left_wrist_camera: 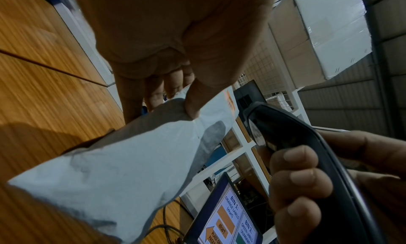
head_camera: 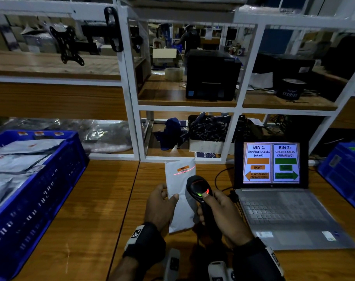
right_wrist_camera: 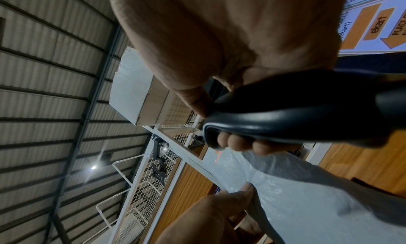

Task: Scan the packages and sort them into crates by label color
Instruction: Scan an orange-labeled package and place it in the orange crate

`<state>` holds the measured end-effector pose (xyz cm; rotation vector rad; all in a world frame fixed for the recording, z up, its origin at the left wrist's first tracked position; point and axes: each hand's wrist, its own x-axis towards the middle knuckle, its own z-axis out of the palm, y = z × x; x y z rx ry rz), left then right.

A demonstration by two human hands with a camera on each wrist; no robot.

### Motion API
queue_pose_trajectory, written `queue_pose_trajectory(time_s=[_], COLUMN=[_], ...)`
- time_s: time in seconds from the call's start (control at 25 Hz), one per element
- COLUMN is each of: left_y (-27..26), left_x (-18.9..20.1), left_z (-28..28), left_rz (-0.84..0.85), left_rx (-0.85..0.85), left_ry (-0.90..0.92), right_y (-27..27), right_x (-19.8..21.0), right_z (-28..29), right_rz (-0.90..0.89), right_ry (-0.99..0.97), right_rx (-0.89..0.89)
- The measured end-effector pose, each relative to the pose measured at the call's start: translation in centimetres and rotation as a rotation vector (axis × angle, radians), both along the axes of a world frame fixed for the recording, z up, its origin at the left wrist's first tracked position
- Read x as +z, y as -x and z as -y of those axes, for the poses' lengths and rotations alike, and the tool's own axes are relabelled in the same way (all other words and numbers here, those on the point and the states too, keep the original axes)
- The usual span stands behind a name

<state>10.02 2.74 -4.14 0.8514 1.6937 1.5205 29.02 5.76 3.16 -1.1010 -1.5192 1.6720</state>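
Observation:
My left hand [head_camera: 162,201] holds a white padded package [head_camera: 179,191] above the wooden table, thumb on top and fingers under its left edge. The package [left_wrist_camera: 123,164] carries an orange label [head_camera: 183,168] near its far end, and a red scan line [head_camera: 184,170] crosses the barcode there. Just right of the package, my right hand [head_camera: 219,211] grips a black handheld scanner [head_camera: 199,189] with its head aimed at the label. In the right wrist view the fingers curl round the scanner [right_wrist_camera: 296,119] handle over the package [right_wrist_camera: 307,204].
A blue crate [head_camera: 36,191] with several white packages stands at the left. Another blue crate [head_camera: 342,171] sits at the far right. An open laptop [head_camera: 273,165] shows bin instructions: orange left, green right. White shelving [head_camera: 132,110] rises behind the table.

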Motion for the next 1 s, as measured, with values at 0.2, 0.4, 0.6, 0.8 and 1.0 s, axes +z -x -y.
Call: queue_pose_trajectory(time_s=[0.2, 0.4, 0.6, 0.8, 1.0], left_y=[-0.2, -0.4, -0.6, -0.2, 1.3], left_x=[0.2, 0.3, 0.8, 1.3, 1.0], left_z=[0.1, 0.2, 0.7, 1.0, 2.2], left_rz=[0.005, -0.007, -0.003, 0.013, 0.043], left_rx=[0.002, -0.006, 0.000, 0.049, 0.121], left_ry=[0.003, 0.014, 0.008, 0.001, 0.025], right_y=[-0.1, -0.4, -0.8, -2.2, -5.2], right_x=[0.0, -0.1, 0.0, -2.0, -7.9], right_z=[-0.1, 0.0, 0.0, -1.3, -3.3], right_rz=[-0.006, 0.008, -0.005, 0.114, 0.648], right_ry=[0.007, -0.015, -0.020, -0.051, -0.113], right_rx=[0.003, 0.007, 0.009, -0.050, 0.023])
